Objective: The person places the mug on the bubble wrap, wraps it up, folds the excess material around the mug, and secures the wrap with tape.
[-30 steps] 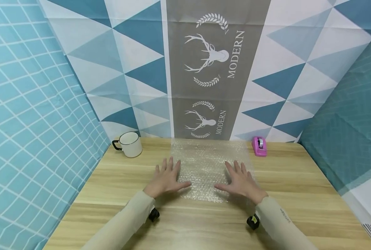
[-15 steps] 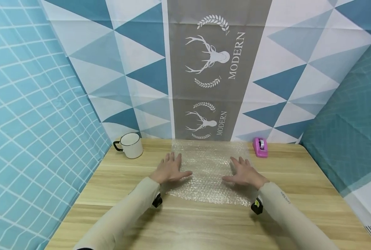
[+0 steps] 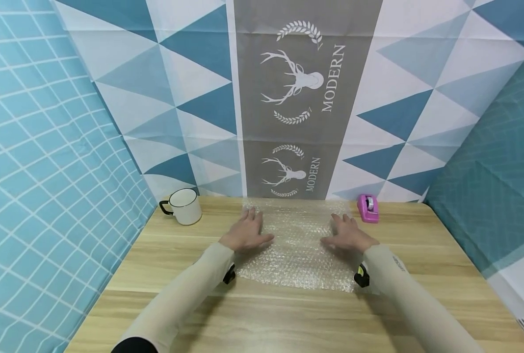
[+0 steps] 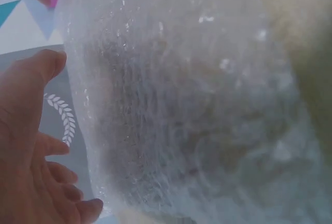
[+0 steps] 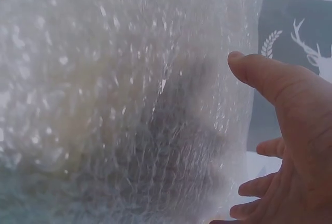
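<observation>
Head view shows a sheet of bubble wrap (image 3: 295, 250) spread on the tabletop (image 3: 271, 318), with the left hand (image 3: 247, 233) and right hand (image 3: 347, 235) at its opposite sides, thumbs wide, gripping nothing; contact is hard to judge. Smoothing seems under way; the next move likely calls for light, even pressure.

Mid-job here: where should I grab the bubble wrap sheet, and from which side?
I'd pinch the bubble wrap sheet at its near edge, coming from the front of the wooden table. It lies spread out like a thin film with no handle; that edge faces the front, while the far edge sits close to the patterned backdrop.
</observation>
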### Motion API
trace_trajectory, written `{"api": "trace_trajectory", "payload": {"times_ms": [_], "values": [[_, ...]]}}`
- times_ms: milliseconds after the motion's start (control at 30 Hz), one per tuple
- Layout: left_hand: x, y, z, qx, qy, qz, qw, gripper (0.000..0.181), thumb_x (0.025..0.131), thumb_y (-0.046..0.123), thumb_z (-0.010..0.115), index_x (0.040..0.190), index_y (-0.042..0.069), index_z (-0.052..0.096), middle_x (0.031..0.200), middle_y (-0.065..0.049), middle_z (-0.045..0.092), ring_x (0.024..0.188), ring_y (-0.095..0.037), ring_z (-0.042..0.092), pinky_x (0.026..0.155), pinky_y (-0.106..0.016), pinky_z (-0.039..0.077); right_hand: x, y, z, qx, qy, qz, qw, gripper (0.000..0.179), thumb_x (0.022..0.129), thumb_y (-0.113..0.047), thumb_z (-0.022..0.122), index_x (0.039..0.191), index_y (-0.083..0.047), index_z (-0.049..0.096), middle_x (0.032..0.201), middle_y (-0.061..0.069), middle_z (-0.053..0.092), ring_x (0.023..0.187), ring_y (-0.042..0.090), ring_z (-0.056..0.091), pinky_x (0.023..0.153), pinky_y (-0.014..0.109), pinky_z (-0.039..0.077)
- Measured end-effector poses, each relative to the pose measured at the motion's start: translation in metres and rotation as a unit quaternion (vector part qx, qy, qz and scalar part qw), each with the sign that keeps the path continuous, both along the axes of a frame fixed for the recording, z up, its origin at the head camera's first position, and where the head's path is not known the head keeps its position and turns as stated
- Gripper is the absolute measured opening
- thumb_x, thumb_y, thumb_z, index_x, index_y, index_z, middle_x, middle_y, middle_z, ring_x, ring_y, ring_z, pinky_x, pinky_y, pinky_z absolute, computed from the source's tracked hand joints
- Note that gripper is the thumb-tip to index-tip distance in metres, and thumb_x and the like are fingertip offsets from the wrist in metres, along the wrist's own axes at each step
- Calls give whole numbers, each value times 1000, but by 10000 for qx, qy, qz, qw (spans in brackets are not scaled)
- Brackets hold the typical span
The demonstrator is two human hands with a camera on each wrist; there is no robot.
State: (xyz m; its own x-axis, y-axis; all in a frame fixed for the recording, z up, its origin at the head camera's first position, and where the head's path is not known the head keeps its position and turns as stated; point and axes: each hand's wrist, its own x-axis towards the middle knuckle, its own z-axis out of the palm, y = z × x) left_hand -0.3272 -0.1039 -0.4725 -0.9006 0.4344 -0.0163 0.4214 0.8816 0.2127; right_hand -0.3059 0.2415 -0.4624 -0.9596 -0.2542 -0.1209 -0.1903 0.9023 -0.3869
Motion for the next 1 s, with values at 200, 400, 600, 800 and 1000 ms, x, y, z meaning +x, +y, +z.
{"api": "trace_trajectory", "payload": {"times_ms": [200,400,600,800,1000], "values": [[-7,7,-2,6,46,31,10000,93,98,63,53,160,-1,28,166,-32,16,153,-52,18,117,-61,35,-7,4,-4,-4,-147,3,9999,105,91,-50,72,157,12,19,159,45,13,145,68,11,114,78,19],[-9,8,-6,53,-238,151,9996,94,98,62,54,161,0,24,167,-32,14,154,-51,16,116,-61,37,-9,7,-9,11,-312,78,9995,100,94,-50,68,155,15,22,158,47,15,147,64,14,117,73,21],[-8,7,-6,-77,-420,121,9990,93,96,65,53,159,0,30,165,-32,22,152,-51,25,113,-63,40,-9,8,-13,237,-294,129,9992,96,94,-53,65,152,15,30,154,48,22,145,64,23,115,73,28],[-4,5,-3,-314,-460,120,9984,91,96,66,54,157,1,36,164,-31,25,152,-49,28,113,-62,41,-7,7,-13,276,-378,117,9988,96,95,-55,64,153,13,31,156,46,21,145,64,21,115,74,27],[3,2,-5,-417,-321,54,9986,90,94,68,56,153,1,41,162,-31,31,149,-49,33,112,-60,44,0,7,-10,360,-475,179,9981,95,95,-57,63,154,11,32,157,45,21,146,63,22,114,74,28]]}}
